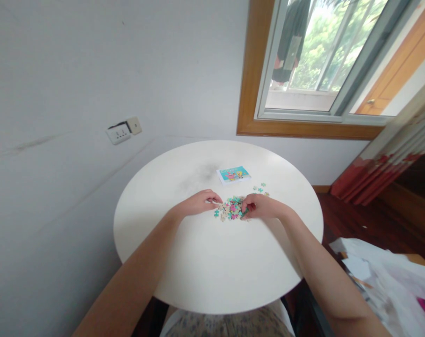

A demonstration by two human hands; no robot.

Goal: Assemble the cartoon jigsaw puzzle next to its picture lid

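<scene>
A small heap of jigsaw puzzle pieces (233, 207), teal, pink and cream, lies on the white round table (219, 262). At the heap's left edge is my left hand (200, 202), thumb and forefinger pinched together on a pale puzzle piece. On the right side my right hand (262, 206) has its fingers curled down into the heap, closed around a puzzle piece that they partly hide. One loose teal piece (216, 213) lies just below my left fingertips. Several more loose pieces (260, 189) are scattered beyond my right hand.
Behind the heap lies a teal picture box or card (234, 175) with cartoon figures. A wall with a socket (119, 133) borders the table's left and back, with a wood-framed window (303, 127) above. White plastic bags (384, 276) sit at the lower right, near a red-and-cream curtain (380, 159).
</scene>
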